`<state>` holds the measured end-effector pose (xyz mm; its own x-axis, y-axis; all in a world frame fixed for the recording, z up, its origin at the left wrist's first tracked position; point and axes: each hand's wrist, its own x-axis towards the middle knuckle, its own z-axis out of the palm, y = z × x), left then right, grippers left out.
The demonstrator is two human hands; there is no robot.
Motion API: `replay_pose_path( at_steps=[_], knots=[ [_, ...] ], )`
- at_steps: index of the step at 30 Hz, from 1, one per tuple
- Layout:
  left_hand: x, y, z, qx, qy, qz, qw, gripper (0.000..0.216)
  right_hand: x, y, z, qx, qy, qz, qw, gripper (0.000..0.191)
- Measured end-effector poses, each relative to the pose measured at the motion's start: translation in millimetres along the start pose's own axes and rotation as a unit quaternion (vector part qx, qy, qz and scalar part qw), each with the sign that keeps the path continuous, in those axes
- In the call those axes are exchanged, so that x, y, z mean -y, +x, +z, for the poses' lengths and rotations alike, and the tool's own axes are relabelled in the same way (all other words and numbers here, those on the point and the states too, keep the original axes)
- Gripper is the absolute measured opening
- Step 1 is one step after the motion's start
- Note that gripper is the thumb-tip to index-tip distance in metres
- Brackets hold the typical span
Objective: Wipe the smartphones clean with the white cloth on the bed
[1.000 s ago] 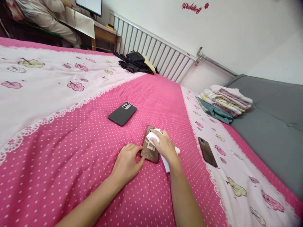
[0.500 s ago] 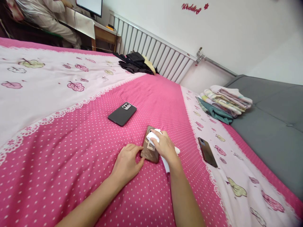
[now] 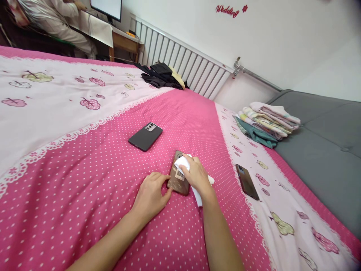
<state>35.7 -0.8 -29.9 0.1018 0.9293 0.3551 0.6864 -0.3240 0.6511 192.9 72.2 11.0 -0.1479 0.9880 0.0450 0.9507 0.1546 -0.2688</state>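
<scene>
A brown smartphone [image 3: 178, 185] lies back up on the pink dotted bedspread, with a pale label on its back. My left hand [image 3: 152, 190] steadies it, thumb and forefinger pressed to its left edge and lower corner. Over the phone's upper right side, my right hand [image 3: 196, 174] is closed on a white cloth [image 3: 182, 163], pressing a folded bit of it against the back near the camera ring. The rest of the cloth trails under that hand onto the bed. Part of the phone is hidden by the right hand and cloth.
A black smartphone [image 3: 146, 136] lies farther off to the left, another brown phone [image 3: 247, 182] to the right. Dark clothes [image 3: 162, 75] lie by the metal bed rail [image 3: 191, 56]. Folded fabrics [image 3: 267, 120] rest against the grey headboard [image 3: 327, 139]. A person [image 3: 64, 26] sits at a desk.
The white cloth and my right fingers have shifted very slightly on the phone's back. My left hand and the phones stay where they were.
</scene>
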Motion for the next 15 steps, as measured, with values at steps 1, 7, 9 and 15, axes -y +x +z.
replay_pose_path(
  at_steps=[1, 7, 9, 15],
  knots=[
    [0.2, 0.0, 0.2, -0.001, 0.000, 0.001, 1.000, 0.021, 0.2, 0.2, 0.0, 0.001, -0.002, 0.001, 1.000, 0.050],
    [0.9, 1.4, 0.7, 0.002, 0.002, -0.002, 1.000, 0.022, 0.8, 0.1, -0.2, 0.002, -0.005, 0.003, 1.000, 0.052],
    [0.7, 1.9, 0.8, 0.002, 0.002, -0.002, 1.000, 0.022, 0.5, -0.1, -0.3, 0.001, -0.003, 0.001, 1.000, 0.052],
    [0.2, 0.6, 0.9, 0.002, 0.003, -0.001, 1.000, 0.021, 0.1, -0.4, -0.2, 0.001, -0.004, 0.000, 1.000, 0.051]
  ],
)
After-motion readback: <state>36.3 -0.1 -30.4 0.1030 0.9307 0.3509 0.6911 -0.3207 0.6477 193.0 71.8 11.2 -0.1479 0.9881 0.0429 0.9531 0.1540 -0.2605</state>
